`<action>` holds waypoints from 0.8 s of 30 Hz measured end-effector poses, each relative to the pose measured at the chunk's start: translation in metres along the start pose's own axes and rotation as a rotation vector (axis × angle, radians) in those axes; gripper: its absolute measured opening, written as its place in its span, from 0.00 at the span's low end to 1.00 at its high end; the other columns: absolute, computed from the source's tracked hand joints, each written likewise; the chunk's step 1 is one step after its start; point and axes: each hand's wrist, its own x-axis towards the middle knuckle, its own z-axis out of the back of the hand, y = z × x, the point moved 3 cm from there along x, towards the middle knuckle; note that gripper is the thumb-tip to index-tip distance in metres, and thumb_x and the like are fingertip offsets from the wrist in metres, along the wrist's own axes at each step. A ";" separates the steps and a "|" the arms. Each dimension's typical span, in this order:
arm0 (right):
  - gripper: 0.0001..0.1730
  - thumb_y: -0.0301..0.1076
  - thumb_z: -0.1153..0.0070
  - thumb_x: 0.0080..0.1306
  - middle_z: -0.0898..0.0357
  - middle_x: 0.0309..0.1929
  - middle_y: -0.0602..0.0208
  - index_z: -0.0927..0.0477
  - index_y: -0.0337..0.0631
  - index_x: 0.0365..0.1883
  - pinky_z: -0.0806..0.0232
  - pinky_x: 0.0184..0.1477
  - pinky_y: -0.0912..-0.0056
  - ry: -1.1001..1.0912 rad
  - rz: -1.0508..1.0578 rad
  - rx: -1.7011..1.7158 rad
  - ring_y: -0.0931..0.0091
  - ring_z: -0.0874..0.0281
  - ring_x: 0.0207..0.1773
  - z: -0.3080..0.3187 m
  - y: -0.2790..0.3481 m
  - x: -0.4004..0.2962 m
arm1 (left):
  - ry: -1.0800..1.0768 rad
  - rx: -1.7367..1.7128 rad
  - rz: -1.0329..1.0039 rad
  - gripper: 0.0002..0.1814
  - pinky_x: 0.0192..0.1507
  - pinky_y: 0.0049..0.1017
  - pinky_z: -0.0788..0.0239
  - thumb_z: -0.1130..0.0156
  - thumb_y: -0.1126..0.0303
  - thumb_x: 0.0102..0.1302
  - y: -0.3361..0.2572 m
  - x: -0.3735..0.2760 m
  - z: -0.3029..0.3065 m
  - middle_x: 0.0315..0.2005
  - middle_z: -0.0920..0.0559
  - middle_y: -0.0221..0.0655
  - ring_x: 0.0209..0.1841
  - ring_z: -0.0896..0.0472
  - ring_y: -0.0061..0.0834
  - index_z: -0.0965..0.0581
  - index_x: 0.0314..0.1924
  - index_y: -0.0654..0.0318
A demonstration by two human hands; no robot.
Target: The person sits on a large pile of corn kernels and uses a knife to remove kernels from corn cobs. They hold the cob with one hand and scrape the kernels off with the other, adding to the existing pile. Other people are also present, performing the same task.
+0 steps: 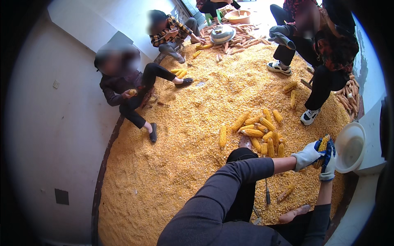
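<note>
Both my hands wear white knit gloves with blue coated palms and meet at the right, beside a white plastic basin (351, 147). Between them is an ear of yellow corn (323, 146), held upright at a slight tilt. My left hand (309, 156) grips it from the left, my right hand (329, 160) from the right. A heap of whole corn ears (252, 132) lies near my foot, on a deep layer of loose kernels (184, 153). A dark-handled tool (267, 193) stands between my legs, its lower part hard to make out, with a partly stripped ear (286, 193) beside it.
A person sits by the left wall holding an ear; another sits behind. At the right a person in grey gloves sits near bare cobs (349, 95). Farther back lie a cob pile (243, 40), a metal basin (222, 34), an orange tub (237, 19) and another person's legs.
</note>
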 end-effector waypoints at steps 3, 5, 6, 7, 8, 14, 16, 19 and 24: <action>0.21 0.31 0.63 0.73 0.30 0.59 0.61 0.33 0.29 0.60 0.42 0.64 0.71 -0.041 0.047 -0.013 0.73 0.32 0.60 0.011 -0.018 0.006 | 0.022 -0.010 0.035 0.20 0.48 0.22 0.32 0.38 0.69 0.62 -0.001 0.001 -0.002 0.44 0.21 0.31 0.44 0.26 0.18 0.29 0.53 0.66; 0.21 0.32 0.63 0.73 0.30 0.58 0.62 0.33 0.29 0.59 0.40 0.63 0.72 -0.060 0.067 -0.012 0.74 0.31 0.59 0.019 -0.026 0.007 | 0.030 -0.013 0.059 0.21 0.49 0.22 0.32 0.38 0.70 0.62 -0.004 -0.001 -0.003 0.45 0.22 0.31 0.45 0.26 0.19 0.29 0.54 0.66; 0.21 0.32 0.63 0.73 0.30 0.58 0.63 0.32 0.30 0.59 0.40 0.62 0.72 -0.066 0.066 -0.011 0.74 0.31 0.58 0.018 -0.027 0.006 | 0.026 -0.022 0.071 0.21 0.49 0.22 0.32 0.38 0.70 0.62 -0.008 -0.003 -0.003 0.45 0.22 0.31 0.45 0.26 0.19 0.30 0.54 0.66; 0.20 0.32 0.63 0.73 0.29 0.58 0.63 0.32 0.30 0.59 0.39 0.62 0.72 -0.073 0.065 -0.010 0.74 0.30 0.58 0.018 -0.027 0.006 | 0.023 -0.031 0.083 0.22 0.49 0.22 0.32 0.38 0.70 0.62 -0.009 -0.004 -0.004 0.46 0.22 0.31 0.45 0.26 0.19 0.30 0.55 0.66; 0.20 0.32 0.63 0.73 0.29 0.57 0.63 0.32 0.30 0.59 0.39 0.61 0.72 -0.091 0.047 0.008 0.75 0.30 0.57 0.019 -0.027 0.006 | 0.023 -0.023 0.049 0.22 0.49 0.22 0.32 0.38 0.70 0.62 -0.008 -0.003 -0.004 0.45 0.22 0.31 0.45 0.26 0.19 0.30 0.55 0.67; 0.21 0.35 0.61 0.73 0.28 0.56 0.64 0.32 0.31 0.59 0.38 0.59 0.73 -0.067 0.025 -0.023 0.76 0.30 0.55 0.009 -0.008 0.004 | 0.011 -0.007 -0.075 0.22 0.49 0.23 0.33 0.38 0.72 0.61 0.008 0.007 -0.001 0.45 0.22 0.32 0.45 0.26 0.19 0.30 0.56 0.67; 0.21 0.35 0.59 0.72 0.29 0.56 0.64 0.32 0.32 0.59 0.38 0.59 0.73 0.026 0.079 -0.178 0.77 0.30 0.56 0.002 0.007 0.000 | -0.011 0.043 -0.024 0.22 0.49 0.23 0.33 0.38 0.72 0.61 0.005 0.008 0.001 0.45 0.22 0.32 0.45 0.26 0.19 0.30 0.56 0.67; 0.22 0.36 0.57 0.72 0.29 0.56 0.65 0.32 0.33 0.59 0.40 0.59 0.73 0.032 -0.088 0.073 0.77 0.31 0.56 -0.007 0.011 -0.003 | -0.059 0.050 -0.048 0.21 0.46 0.22 0.33 0.38 0.71 0.61 -0.001 0.007 0.003 0.43 0.21 0.32 0.43 0.27 0.19 0.30 0.54 0.66; 0.22 0.37 0.56 0.71 0.29 0.56 0.66 0.31 0.33 0.58 0.41 0.59 0.74 0.076 -0.218 0.312 0.78 0.32 0.57 0.001 -0.007 -0.003 | -0.082 0.109 -0.003 0.19 0.40 0.22 0.31 0.38 0.70 0.61 -0.002 0.005 0.004 0.38 0.21 0.31 0.38 0.26 0.18 0.29 0.51 0.67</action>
